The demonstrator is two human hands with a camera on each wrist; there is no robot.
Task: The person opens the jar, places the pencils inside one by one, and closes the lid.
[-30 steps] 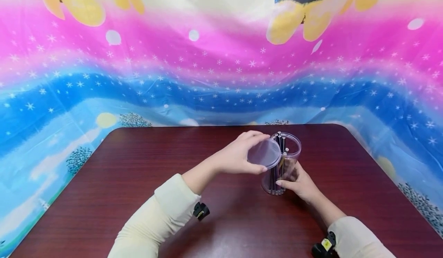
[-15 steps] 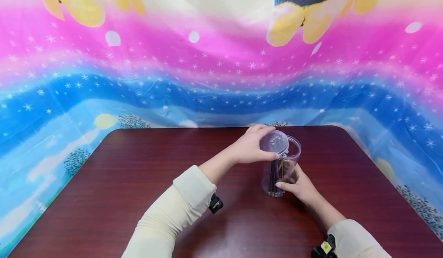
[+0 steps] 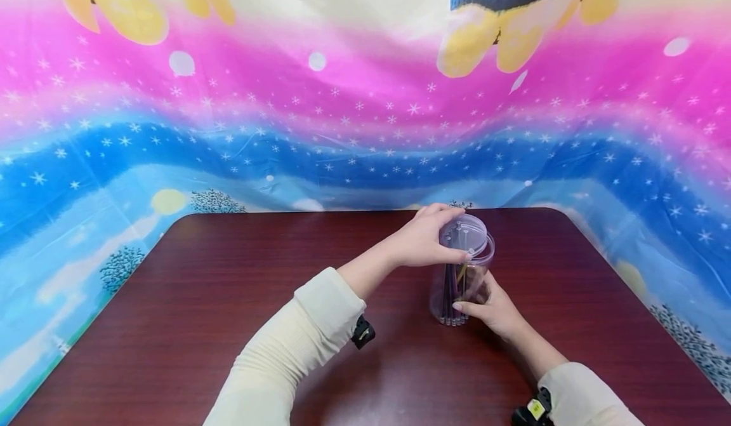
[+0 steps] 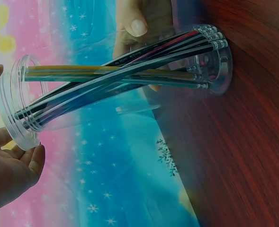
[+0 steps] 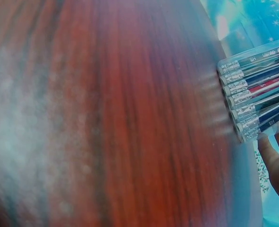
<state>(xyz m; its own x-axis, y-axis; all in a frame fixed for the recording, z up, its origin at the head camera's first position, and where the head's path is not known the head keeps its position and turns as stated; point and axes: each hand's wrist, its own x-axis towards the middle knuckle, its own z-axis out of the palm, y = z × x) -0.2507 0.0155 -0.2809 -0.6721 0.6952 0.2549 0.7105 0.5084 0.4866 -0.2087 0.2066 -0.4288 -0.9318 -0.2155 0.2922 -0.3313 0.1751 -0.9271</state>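
Note:
A clear plastic jar [image 3: 438,296] stands upright on the table, with several pencils [image 4: 125,66] leaning inside it. Their eraser ends [image 5: 238,99] are at the bottom in the right wrist view. My left hand [image 3: 424,240] pinches the round clear lid [image 3: 475,228] by its edge, thumb on the near side and fingers on the far side. The lid lies over the jar's mouth, set a little to the left, so part of the rim [image 3: 490,251] shows. Low on the jar, my right hand [image 3: 499,312] grips its side; some of its fingers are behind the clear wall.
The dark red-brown wooden table [image 3: 228,299] reaches back to a printed cloth backdrop [image 3: 342,127] in pink and blue. Black wrist cameras [image 3: 363,332] sit at both cuffs.
My left hand has carried the lid rightward, from beside the jar's mouth to over most of it. The right hand and jar have stayed nearly in place.

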